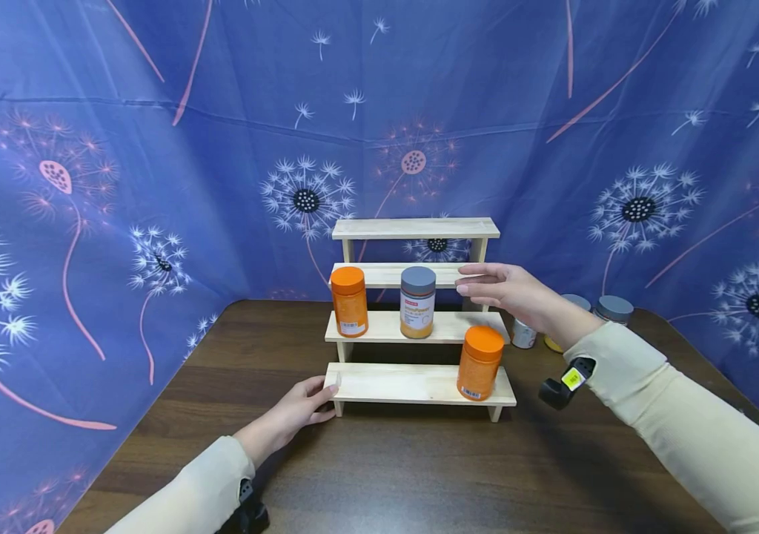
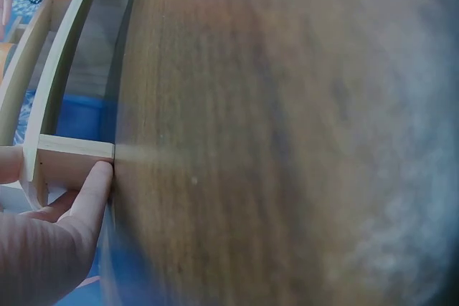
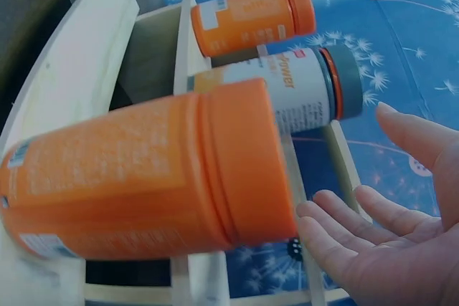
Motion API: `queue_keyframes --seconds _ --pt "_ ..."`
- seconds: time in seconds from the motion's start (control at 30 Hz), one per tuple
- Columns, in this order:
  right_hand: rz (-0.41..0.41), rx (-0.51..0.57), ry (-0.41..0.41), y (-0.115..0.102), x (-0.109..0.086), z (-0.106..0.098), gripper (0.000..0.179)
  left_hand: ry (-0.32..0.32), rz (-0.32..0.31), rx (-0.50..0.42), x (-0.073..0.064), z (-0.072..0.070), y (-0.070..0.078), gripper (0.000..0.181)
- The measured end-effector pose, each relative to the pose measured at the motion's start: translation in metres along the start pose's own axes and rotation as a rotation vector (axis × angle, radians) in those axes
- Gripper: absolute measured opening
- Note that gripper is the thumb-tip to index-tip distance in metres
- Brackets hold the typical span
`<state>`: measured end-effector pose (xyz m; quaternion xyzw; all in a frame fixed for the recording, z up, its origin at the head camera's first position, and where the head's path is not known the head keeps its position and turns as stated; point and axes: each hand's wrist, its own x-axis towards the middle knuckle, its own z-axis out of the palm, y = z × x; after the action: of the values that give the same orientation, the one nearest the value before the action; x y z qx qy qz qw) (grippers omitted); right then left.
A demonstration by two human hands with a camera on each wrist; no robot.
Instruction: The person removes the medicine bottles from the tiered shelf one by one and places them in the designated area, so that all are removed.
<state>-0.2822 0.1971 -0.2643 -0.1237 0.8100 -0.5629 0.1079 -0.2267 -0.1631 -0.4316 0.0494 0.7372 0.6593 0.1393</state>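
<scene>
A light wooden tiered shelf (image 1: 393,381) stands on the table. My left hand (image 1: 296,410) grips the left end of its lowest step, thumb on top; the left wrist view shows a finger against the end support (image 2: 75,157). My right hand (image 1: 518,294) hovers with loosely extended fingers, holding nothing, right of a grey-lidded supplement jar (image 1: 417,304) on the second step. An orange jar (image 1: 349,302) stands at that step's left. Another orange jar (image 1: 480,363) is at the right end of the lowest step, looming large below the right hand in the right wrist view.
Behind the right forearm, more grey-lidded jars (image 1: 614,308) stand on the brown wooden table (image 1: 433,467). A blue dandelion-print cloth (image 1: 233,163) hangs behind and beside the table. The shelf's top step (image 1: 416,228) rises close to that cloth.
</scene>
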Motion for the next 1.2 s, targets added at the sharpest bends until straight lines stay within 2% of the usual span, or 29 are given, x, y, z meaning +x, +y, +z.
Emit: queue_keyframes --seconds 0.23,0.47,0.6,0.93,1.2 --pt "0.019 -0.01 -0.019 0.002 0.009 0.012 0.07 0.012 -0.011 0.005 0.001 0.0 0.001 0.054" --pt "0.012 0.031 -0.054 -0.002 0.016 0.026 0.07 0.006 -0.014 0.008 0.002 0.001 0.002 0.052" --pt "0.038 0.046 -0.05 -0.005 0.02 0.033 0.072 -0.003 -0.015 0.013 0.002 0.001 0.003 0.053" --pt "0.06 0.032 -0.091 -0.003 0.03 0.045 0.069 -0.007 -0.02 0.003 0.002 0.0 0.002 0.052" --pt "0.094 0.04 -0.083 -0.004 0.035 0.052 0.072 -0.005 -0.017 0.007 0.0 0.002 0.003 0.05"
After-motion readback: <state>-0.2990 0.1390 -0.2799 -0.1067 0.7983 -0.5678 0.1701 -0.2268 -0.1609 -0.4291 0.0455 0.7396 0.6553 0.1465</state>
